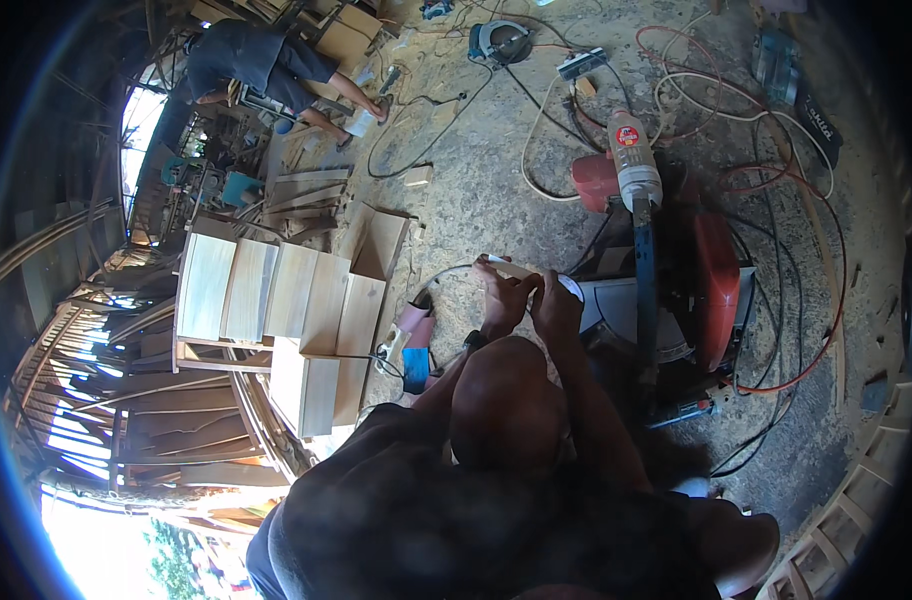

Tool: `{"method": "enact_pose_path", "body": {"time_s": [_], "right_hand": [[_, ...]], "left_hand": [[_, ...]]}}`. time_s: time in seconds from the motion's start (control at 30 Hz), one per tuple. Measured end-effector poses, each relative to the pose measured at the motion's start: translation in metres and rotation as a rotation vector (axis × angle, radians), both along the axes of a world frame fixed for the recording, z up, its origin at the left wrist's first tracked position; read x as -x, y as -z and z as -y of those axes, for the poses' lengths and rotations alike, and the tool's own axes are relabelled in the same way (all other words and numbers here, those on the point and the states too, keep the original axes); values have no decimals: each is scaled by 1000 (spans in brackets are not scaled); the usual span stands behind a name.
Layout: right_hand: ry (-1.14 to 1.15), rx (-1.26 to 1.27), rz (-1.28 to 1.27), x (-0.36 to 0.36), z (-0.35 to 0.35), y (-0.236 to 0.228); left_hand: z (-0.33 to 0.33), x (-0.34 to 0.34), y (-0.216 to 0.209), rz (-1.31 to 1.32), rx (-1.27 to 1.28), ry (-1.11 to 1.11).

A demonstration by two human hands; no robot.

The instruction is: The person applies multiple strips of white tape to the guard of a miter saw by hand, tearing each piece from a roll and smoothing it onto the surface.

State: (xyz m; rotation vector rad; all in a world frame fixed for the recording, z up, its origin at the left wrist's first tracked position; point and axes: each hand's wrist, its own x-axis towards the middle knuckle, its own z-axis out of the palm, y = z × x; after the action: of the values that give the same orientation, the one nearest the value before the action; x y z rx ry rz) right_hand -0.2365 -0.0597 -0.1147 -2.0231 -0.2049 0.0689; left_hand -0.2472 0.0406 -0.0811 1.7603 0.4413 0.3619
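Both hands meet near the middle of the head view, raised in front of my body. A short, pale strip, apparently wood (511, 268), lies across the fingers. My left hand (501, 302), with a dark band at its wrist, is closed round the strip's left part. My right hand (557, 308) is closed at its right end, with the fingers partly hidden. Just beyond the right hand shows the edge of a round whitish thing (573, 288); I cannot tell what it is. Close by on the right stands a red machine saw (718, 290) with a dark arm.
A clear plastic bottle (633, 150) caps the saw's arm. Pale boards (246, 290) are stacked at left, beside a pink and blue object (416, 350). A circular saw (501, 43) and looping cables (536, 165) lie on the dusty floor. Another person (266, 65) bends over at far left.
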Motion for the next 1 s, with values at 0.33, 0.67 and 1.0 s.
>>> {"method": "enact_pose_path", "body": {"time_s": [0.33,0.67,1.0], "right_hand": [[-52,172,241,14,-4,7],[-91,465,228,53,-9,101],[-143,523,96,33,7,59]], "left_hand": [[-40,-25,2,28,-100,-13],[30,-79,-97,153,6,442],[87,-123,-135,75,236,601]]}}
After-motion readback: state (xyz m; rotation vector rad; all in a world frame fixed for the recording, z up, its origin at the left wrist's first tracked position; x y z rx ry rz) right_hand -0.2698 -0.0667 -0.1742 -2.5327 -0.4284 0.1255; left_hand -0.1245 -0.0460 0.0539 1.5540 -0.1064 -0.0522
